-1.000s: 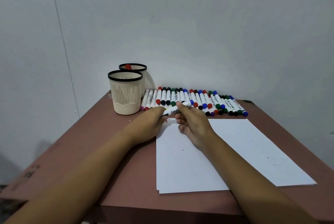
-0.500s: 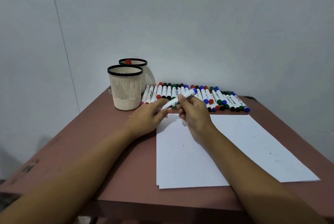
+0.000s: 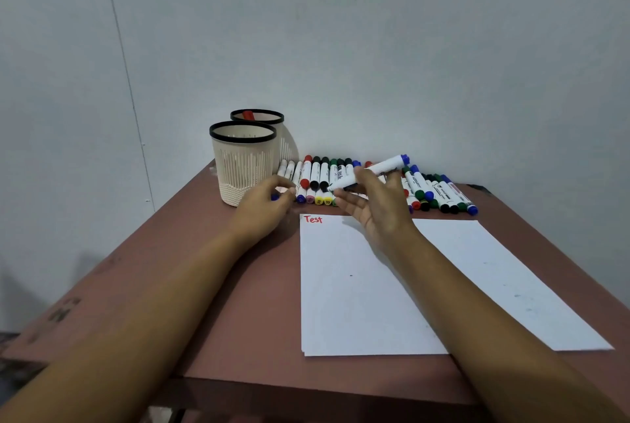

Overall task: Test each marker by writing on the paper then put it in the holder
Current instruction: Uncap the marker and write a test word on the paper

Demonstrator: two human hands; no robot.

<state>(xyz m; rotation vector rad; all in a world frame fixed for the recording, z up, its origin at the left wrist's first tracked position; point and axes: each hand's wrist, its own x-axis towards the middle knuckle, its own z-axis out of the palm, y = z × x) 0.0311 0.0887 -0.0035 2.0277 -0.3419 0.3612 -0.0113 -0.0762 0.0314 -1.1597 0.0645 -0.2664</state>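
Observation:
My right hand (image 3: 376, 209) grips a white marker (image 3: 375, 171) with a blue end, held tilted above the top edge of the paper (image 3: 358, 289), its uncapped tip pointing left. My left hand (image 3: 264, 206) pinches a small blue cap (image 3: 275, 197) just left of that tip. The word "Test" (image 3: 313, 219) is written in red at the paper's top left corner. A cream holder (image 3: 243, 163) stands left of the hands, and a second holder (image 3: 272, 122) behind it has a red marker (image 3: 248, 114) inside. Several capped markers (image 3: 318, 177) lie in a row along the wall.
The brown table (image 3: 191, 252) meets the grey wall at the back, and its front edge is near me. A second white sheet (image 3: 494, 272) lies to the right, partly overlapped by the first. More markers (image 3: 446, 196) from the row end near the right rear corner.
The cap has come off the marker and stays in my left hand, which moved left. My right hand lifted the marker and tilted its blue end upward to the right.

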